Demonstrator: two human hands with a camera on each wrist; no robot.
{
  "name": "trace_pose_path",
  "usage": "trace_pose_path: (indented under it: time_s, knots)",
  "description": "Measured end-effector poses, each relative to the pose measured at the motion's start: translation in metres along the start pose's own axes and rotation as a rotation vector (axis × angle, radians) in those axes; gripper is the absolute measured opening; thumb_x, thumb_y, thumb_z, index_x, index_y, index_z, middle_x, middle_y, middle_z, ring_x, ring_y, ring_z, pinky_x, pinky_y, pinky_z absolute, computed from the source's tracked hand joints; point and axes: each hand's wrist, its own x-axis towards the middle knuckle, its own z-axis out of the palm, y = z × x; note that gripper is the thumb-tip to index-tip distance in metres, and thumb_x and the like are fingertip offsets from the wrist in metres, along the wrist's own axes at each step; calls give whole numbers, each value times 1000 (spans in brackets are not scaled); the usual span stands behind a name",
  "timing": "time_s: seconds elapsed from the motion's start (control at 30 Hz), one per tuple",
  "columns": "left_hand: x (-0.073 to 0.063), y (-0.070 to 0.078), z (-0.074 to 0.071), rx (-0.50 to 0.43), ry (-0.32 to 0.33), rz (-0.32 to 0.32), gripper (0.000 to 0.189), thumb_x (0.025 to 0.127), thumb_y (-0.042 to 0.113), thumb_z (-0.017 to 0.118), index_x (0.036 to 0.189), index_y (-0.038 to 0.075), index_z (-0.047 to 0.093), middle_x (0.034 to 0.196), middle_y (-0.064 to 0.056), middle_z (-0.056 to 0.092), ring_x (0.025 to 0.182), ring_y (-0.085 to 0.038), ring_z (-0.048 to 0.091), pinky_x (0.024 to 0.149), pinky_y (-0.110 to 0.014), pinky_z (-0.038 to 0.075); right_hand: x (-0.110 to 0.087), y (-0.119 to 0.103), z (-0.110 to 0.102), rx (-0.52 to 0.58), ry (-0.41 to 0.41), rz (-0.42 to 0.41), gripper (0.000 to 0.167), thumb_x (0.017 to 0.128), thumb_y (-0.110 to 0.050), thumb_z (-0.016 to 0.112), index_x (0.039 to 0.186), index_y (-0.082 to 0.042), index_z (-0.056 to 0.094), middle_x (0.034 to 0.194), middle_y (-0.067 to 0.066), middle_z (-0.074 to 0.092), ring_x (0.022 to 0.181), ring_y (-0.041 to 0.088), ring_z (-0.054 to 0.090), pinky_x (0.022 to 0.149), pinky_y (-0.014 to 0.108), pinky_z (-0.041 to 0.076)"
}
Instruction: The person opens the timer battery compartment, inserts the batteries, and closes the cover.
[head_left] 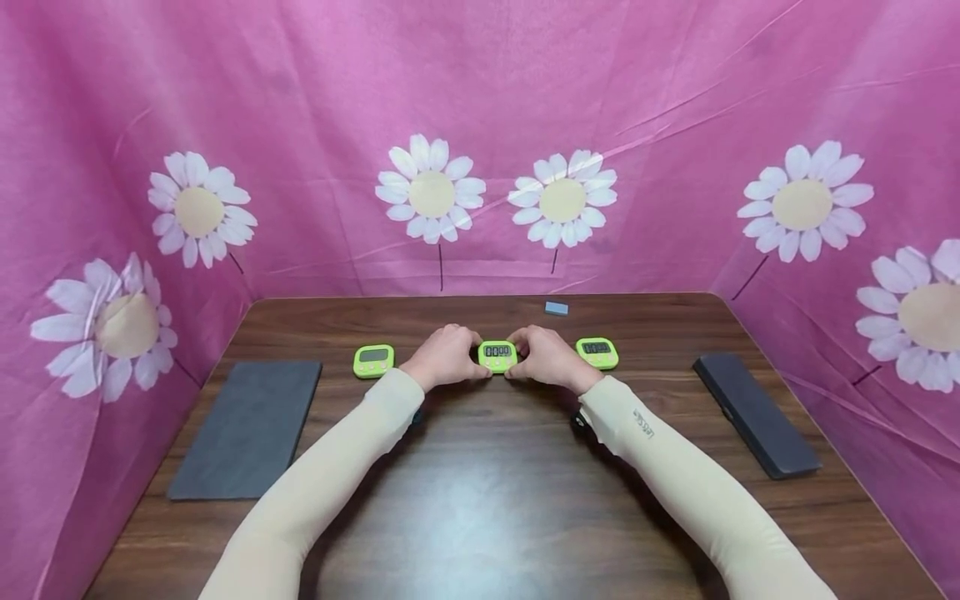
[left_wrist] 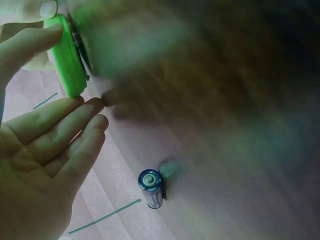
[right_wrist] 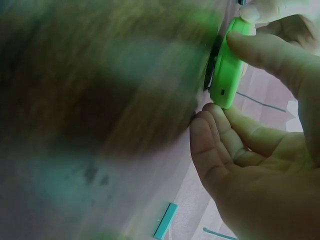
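A lime-green digital timer lies between both hands at mid-table, its display showing zeros. My left hand pinches its left side, the thumb on the near edge and fingertips at the far corner. From the right, my right hand grips it the same way. Edge-on, the timer's green case appears in the left wrist view, close over the tabletop. A second green timer, its screen blank, lies left of my left hand. Beyond my right wrist lies a third one, with digits showing.
An upright battery stands on the table past my left fingers; the left hand hides it in the head view. A small blue block lies near the back edge. A dark grey board lies left, a long black case right.
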Motion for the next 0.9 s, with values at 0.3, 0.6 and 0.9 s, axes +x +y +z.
trace_pose_path:
  time_s: [0.3, 0.6, 0.9]
  knots:
    - [-4, -1, -2, 75, 9, 46, 47, 91, 38, 93, 121, 3, 83, 119, -13, 83, 117, -34, 74, 109, -48, 61, 22, 34, 16, -43, 16, -80, 73, 82, -34, 100, 141, -1, 72, 112, 10, 76, 103, 23, 70, 92, 39, 61]
    - [-48, -58, -52, 43, 109, 11, 55, 100, 32, 83, 141, -3, 74, 142, -21, 77, 139, -43, 68, 123, -56, 53, 8, -34, 2, -77, 85, -132, 76, 96, -32, 89, 158, 0, 59, 157, 24, 64, 152, 44, 56, 132, 61, 42]
    - [-105, -135, -84, 10, 9, -100, 67, 95, 33, 87, 147, -5, 69, 146, -27, 73, 140, -47, 67, 119, -65, 54, 69, -113, 67, -78, -59, -284, 75, 96, -40, 88, 157, -6, 62, 160, 14, 65, 155, 33, 56, 136, 46, 40]
